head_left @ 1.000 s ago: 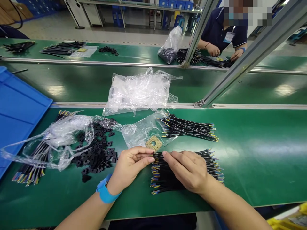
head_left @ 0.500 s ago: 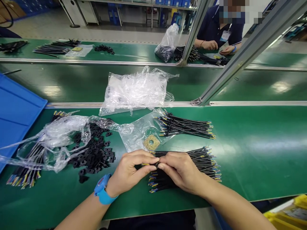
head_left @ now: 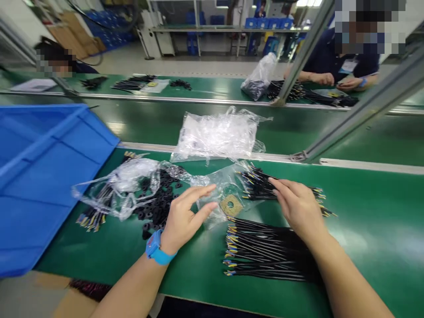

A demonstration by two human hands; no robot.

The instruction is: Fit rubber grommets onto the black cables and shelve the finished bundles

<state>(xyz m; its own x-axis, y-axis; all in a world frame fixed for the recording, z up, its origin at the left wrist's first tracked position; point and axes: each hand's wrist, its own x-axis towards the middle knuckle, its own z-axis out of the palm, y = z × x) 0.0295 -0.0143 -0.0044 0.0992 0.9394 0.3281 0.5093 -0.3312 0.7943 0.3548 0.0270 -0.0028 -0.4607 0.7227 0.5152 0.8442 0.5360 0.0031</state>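
Observation:
My left hand (head_left: pixel 185 216), with a blue wristband, hovers with fingers stretched out and apart beside a heap of small black parts (head_left: pixel 159 203) and a crumpled clear bag (head_left: pixel 132 181). It holds nothing. My right hand (head_left: pixel 298 205) reaches forward with fingers extended, the fingertips on the far bundle of black cables (head_left: pixel 256 185) with coloured wire ends. A larger pile of the same cables (head_left: pixel 265 251) lies below my right forearm. A tan square pad with a hole (head_left: pixel 231 205) rests on clear plastic between my hands.
A big blue bin (head_left: pixel 43 176) fills the left side. More cables in plastic (head_left: pixel 92 216) lie near it. A clear bag (head_left: pixel 218 134) sits on the conveyor belt behind. A slanted metal strut (head_left: pixel 364 110) crosses at right. A co-worker (head_left: pixel 347 66) works opposite; another person (head_left: pixel 56 62) sits far left.
My hands have parted from their pinch over the near cable pile. The right hand moved forward to the far bundle, the left opened and shifted left. The view swung up and left.

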